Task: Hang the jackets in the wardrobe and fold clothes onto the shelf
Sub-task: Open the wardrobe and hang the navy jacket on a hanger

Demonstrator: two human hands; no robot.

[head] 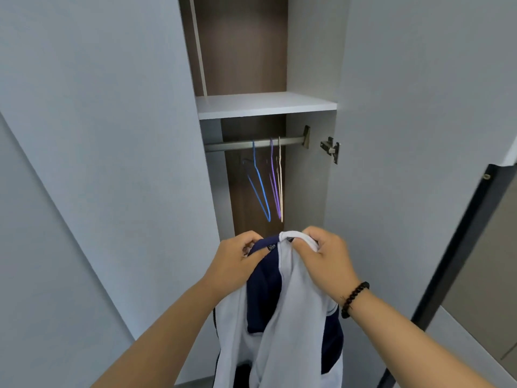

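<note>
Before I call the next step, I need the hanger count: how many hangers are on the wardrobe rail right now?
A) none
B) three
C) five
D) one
B: a blue hanger, a purple hanger and a cream hanger hang bare on the rail, while the left hand and right hand grip the navy-and-white jacket below them.

Jacket [291,303]: white and navy, hanging limp, near centre. Shelf [265,103]: white, far. Three hangers [272,180] on rail [251,144].
</note>
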